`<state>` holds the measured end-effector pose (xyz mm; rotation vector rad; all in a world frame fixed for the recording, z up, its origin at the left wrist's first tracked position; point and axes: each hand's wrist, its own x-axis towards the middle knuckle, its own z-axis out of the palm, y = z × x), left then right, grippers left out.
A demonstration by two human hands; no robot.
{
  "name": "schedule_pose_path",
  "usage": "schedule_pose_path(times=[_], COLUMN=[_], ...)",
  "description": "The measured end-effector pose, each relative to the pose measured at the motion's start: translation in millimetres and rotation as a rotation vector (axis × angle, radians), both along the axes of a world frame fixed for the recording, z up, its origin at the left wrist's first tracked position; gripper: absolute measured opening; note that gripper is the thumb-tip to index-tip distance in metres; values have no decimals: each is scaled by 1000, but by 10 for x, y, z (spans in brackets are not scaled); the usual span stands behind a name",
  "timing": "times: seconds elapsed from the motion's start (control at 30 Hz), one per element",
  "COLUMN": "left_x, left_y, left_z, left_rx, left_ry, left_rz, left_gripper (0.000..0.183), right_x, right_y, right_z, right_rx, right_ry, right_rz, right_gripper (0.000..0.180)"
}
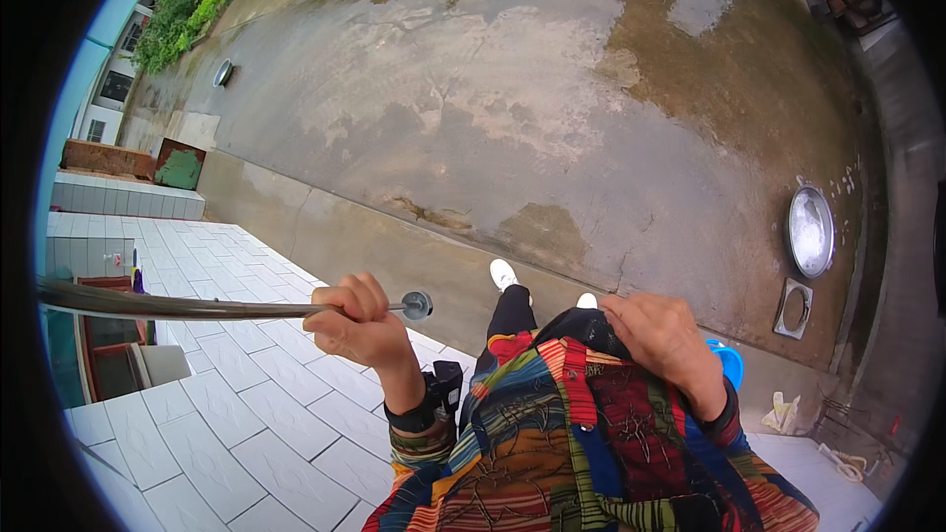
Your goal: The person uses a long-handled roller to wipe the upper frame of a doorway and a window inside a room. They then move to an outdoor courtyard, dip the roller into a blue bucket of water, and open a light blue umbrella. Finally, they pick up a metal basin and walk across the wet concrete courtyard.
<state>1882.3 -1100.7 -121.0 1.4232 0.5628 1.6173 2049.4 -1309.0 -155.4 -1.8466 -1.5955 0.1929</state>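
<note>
My left hand (358, 325) is closed around a long metal pole (222, 309) that runs from the left rim of the view. Just past that fist, the pole's thin end meets a round grey metal piece (417, 306). Close to the front of my patterned jacket (584, 428), my right hand (658, 336) has its fingers curled on a dark, bunched cloth (587, 329). How much of the cloth lies inside the hand is hidden.
White tiled wall (244, 414) stands close on the left. Wet concrete (458, 125) spreads ahead, with a low edge near my shoes. At the right lie a metal basin (811, 231), a square frame with a round hole (794, 308) and a blue plastic container (730, 363).
</note>
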Motion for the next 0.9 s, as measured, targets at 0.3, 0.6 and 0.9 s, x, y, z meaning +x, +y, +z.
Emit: schedule_pose_path(times=[0.3, 0.6, 0.9], left_x=[-449, -496, 225], left_y=[1297, 2499, 3811], left_z=[-71, -282, -587], left_rx=[61, 105, 15], left_ry=[20, 47, -80], left_rz=[77, 248, 458], left_gripper=[47, 41, 35], right_x=[-253, -70, 851], right_y=[1762, 3139, 4619], right_z=[128, 60, -414], right_rx=[-68, -204, -113], right_ry=[-57, -102, -68], right_rz=[314, 395, 453], right_gripper=[25, 22, 13])
